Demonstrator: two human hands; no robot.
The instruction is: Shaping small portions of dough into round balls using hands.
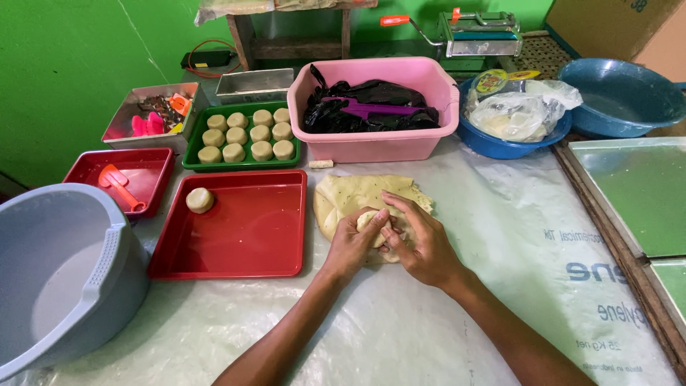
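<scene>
The dough piece point(373, 223) sits pinched between both hands just below the middle of the view, right over the flat dough sheet point(364, 194) it seems pulled from. The left hand point(351, 246) curls shut around its left side, thumb and fingers pressing in; the right hand point(421, 239) is closed against its right side, fingertips folding over the top. Both grip the same small lump, touching each other.

At 9 o'clock from the hands lies a big red tray point(246, 261) with a single round dough ball point(199, 200) near its far left corner. At 11 o'clock a green tray point(191, 163) holds rows of similar balls. A pink tub point(371, 146) with black plastic bags stands at 12 o'clock, a blue bowl point(500, 146) with a clear bag at 1 o'clock, and a grey basin point(64, 286) at 8 o'clock. The surface point(500, 286) is covered in clear plastic.

To shape well, I judge even pressure from both sides matters, turning the lump so it rounds like the finished balls, without tearing the sheet beneath.
</scene>
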